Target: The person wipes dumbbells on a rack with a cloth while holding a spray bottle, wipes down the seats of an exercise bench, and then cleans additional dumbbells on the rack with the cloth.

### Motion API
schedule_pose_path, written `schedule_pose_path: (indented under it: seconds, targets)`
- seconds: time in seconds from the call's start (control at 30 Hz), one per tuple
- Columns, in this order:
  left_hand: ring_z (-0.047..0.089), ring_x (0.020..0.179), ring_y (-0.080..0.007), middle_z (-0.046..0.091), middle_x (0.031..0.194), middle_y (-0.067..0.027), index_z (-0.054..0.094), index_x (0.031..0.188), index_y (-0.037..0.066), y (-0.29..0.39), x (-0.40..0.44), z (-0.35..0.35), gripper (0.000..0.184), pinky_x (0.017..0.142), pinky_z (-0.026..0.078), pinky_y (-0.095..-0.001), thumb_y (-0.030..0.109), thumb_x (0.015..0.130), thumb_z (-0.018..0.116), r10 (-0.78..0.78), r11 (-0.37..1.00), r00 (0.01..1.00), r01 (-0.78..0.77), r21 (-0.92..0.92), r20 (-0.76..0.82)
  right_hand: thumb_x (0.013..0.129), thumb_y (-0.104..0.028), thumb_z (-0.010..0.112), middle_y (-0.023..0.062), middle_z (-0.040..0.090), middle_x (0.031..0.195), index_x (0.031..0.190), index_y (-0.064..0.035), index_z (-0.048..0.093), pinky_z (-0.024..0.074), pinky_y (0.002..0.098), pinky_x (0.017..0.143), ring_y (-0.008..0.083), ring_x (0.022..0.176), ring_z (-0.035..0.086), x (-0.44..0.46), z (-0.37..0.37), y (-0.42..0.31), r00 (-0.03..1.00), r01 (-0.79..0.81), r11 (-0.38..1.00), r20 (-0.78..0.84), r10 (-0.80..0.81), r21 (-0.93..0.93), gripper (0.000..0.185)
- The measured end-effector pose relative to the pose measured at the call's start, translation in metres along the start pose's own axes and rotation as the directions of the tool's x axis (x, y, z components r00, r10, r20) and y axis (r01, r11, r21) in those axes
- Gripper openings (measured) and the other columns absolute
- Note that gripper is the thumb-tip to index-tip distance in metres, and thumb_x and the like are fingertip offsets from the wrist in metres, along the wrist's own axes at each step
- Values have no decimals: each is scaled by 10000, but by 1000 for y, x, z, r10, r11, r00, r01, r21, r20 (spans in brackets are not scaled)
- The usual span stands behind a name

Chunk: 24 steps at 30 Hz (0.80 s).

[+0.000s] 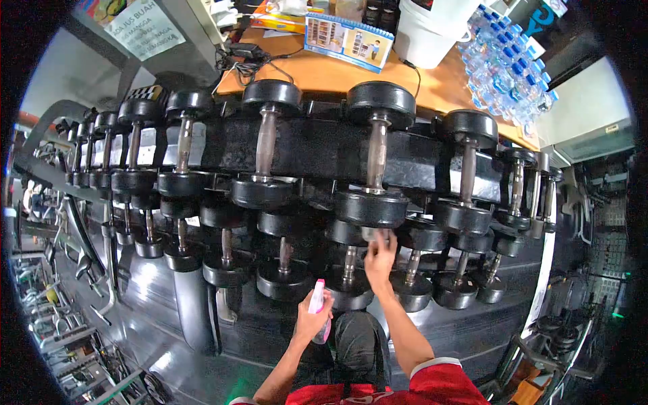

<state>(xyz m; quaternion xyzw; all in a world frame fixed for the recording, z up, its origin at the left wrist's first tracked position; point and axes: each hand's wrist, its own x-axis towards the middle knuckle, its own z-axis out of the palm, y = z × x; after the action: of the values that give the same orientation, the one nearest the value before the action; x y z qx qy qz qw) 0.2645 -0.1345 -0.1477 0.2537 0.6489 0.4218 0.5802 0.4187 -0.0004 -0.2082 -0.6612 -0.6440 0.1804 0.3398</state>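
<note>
My left hand (313, 317) is closed around a spray bottle (316, 300) with a white and pink top, held upright in front of the lower rack row. My right hand (381, 255) reaches to the dumbbells, fingers bent over a small pale cloth (369, 233), which is partly hidden and slightly blurred. It is at the lower edge of a large black upper-row dumbbell (377, 158) with a metal handle. Just left of my right hand is a lower-row dumbbell (349, 264); another lower dumbbell (413, 266) stands on its right.
Several more dumbbells (265, 145) line both rack tiers. Behind them, a wooden desk (317, 71) carries a desk calendar (347, 42), a white bucket (432, 34), cables (250, 64) and several water bottles (506, 67). Gym machines (81, 250) stand at the left.
</note>
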Motion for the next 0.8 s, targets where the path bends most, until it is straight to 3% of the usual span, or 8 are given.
schedule_pose_path:
  seconds: [0.17,0.3,0.37,0.43,0.5,0.53,0.63,0.8]
  targets:
    - [579,542,-87,605,736,-39,568,954,8,9,7,-5,133,487,473,-248,66,854,634,-37,997,998,33,71,51,758,42,568,245,455,1197,1132,-70,595,411,435,928,450,1057,476,7,-7,-13,959,237,957,199,-202,-168,391]
    - [578,530,-87,603,715,-30,572,957,15,22,13,-9,132,485,467,-246,70,854,635,-64,992,997,59,115,46,825,-42,588,222,469,1217,1190,-128,563,487,422,802,441,1033,518,-9,14,29,1000,-15,999,-24,16,50,376]
    - [577,527,-86,604,717,-29,572,958,17,26,16,-12,132,484,465,-245,71,855,635,-68,989,997,61,133,47,852,-46,565,225,514,1147,1205,-99,545,476,430,757,424,967,553,-10,25,51,901,-415,890,-49,431,191,357]
    - [575,528,-84,606,728,-27,574,966,19,27,19,-14,138,489,465,-245,73,855,635,-82,990,995,75,123,54,846,-29,564,221,542,1079,1143,-47,554,459,440,728,404,938,564,-3,15,40,894,-418,890,-90,439,183,298]
    - [584,533,-91,608,767,-33,571,969,5,26,23,-18,148,489,479,-250,54,846,637,-70,992,996,63,110,59,838,-36,571,230,539,1081,1072,-15,551,469,439,743,420,938,557,11,-5,14,946,-299,954,129,297,-7,236]
    - [593,539,-99,611,805,-39,568,972,-10,25,25,-19,158,489,493,-255,34,838,640,-60,994,996,54,95,61,806,-44,597,241,539,1081,990,4,556,475,455,769,438,932,553,10,-2,17,999,46,995,19,-45,-84,195]
    - [591,536,-103,608,808,-44,566,973,-12,24,28,-22,158,485,486,-251,29,838,637,-68,994,996,62,92,55,783,-133,622,258,528,1132,1027,-6,568,469,483,813,447,975,539,30,-3,38,957,55,991,289,-17,-123,280]
    - [578,539,-85,613,752,-32,567,999,8,27,27,-26,174,492,464,-240,56,847,637,-42,996,999,39,82,28,782,-250,630,156,504,1301,1293,-22,430,472,386,907,310,1057,585,73,11,151,649,-381,833,526,550,-401,594]
